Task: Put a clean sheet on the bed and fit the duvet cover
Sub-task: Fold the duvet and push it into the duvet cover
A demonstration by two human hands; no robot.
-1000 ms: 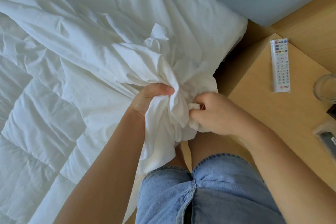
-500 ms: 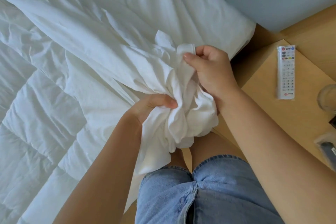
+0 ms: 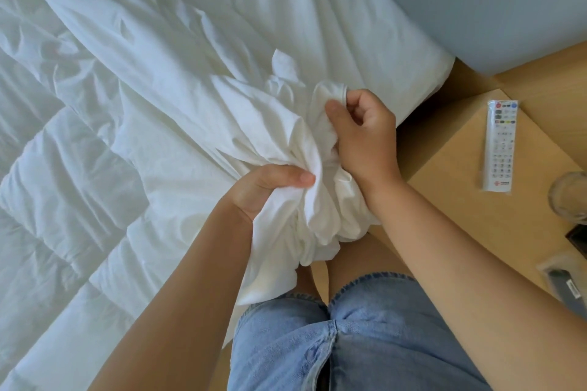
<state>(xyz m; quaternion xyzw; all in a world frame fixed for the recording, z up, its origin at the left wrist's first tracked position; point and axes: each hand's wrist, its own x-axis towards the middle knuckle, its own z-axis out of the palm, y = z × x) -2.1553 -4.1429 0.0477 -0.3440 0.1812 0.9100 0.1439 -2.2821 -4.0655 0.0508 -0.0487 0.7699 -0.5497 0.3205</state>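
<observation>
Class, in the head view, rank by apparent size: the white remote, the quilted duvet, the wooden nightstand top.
1. quilted duvet, largest, though cut off by the frame.
2. wooden nightstand top, partly cut off too.
3. white remote, clearly smallest.

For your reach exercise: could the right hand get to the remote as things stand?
Probably not yet: the right hand is gripping the cover. The nightstand before the remote looks bare.

2 hands (image 3: 273,190), 1 remote (image 3: 501,144), 1 glass (image 3: 571,197), 1 duvet (image 3: 70,187)
</observation>
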